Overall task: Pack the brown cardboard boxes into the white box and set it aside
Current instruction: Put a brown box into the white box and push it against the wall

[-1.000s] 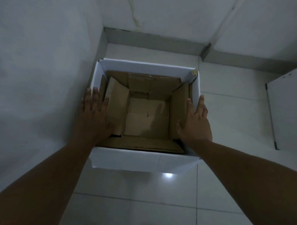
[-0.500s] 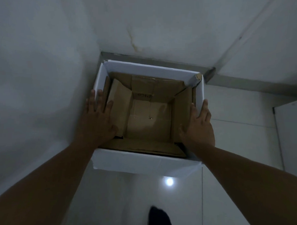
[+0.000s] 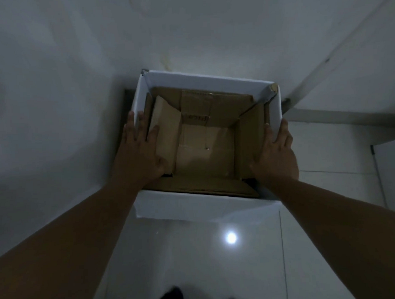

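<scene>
A glossy white tiled floor (image 3: 173, 262) carries a bright spot of reflected light (image 3: 231, 237). Past it, the open square white cardboard box (image 3: 205, 207) sits tucked into the corner of the grey walls (image 3: 55, 87). The left hand (image 3: 138, 156) and right hand (image 3: 275, 157) lie flat with straight fingers on its side rims, gripping nothing. An open brown cardboard box (image 3: 205, 149) sits nested inside it.

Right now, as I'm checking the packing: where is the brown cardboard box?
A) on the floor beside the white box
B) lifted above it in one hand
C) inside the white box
C: the brown cardboard box sits open within the walls of the white box.
</scene>
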